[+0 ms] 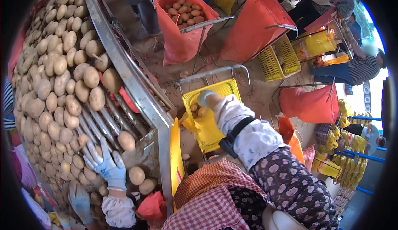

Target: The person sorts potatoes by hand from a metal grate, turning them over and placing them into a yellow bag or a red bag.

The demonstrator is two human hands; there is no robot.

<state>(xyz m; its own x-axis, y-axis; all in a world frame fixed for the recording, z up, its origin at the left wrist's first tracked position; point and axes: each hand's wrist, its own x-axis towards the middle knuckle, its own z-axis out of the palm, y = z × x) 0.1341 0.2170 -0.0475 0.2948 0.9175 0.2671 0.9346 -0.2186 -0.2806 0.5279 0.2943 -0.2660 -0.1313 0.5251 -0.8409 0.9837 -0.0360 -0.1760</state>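
Observation:
My left hand [105, 163], in a pale blue and white glove, lies over potatoes [60, 65] at the lower end of a metal sorting table. Its fingers are spread, with a small potato showing between them. My right arm stretches forward, and my gloved right hand [204, 98] is at the opening of a yellow mesh bag [211, 136]. The fingers there point down and are mostly hidden, so their grip does not show. A few potatoes [202, 111] lie in that bag beside the hand. The bag hangs on a metal frame [211, 71].
A co-worker's gloved hand [81, 201] is on the potatoes near my left hand. The table's metal rim [118, 55] separates me from the pile. Red sacks [259, 26] on stands, a yellow crate [280, 60] and a person in a striped top [365, 70] are beyond.

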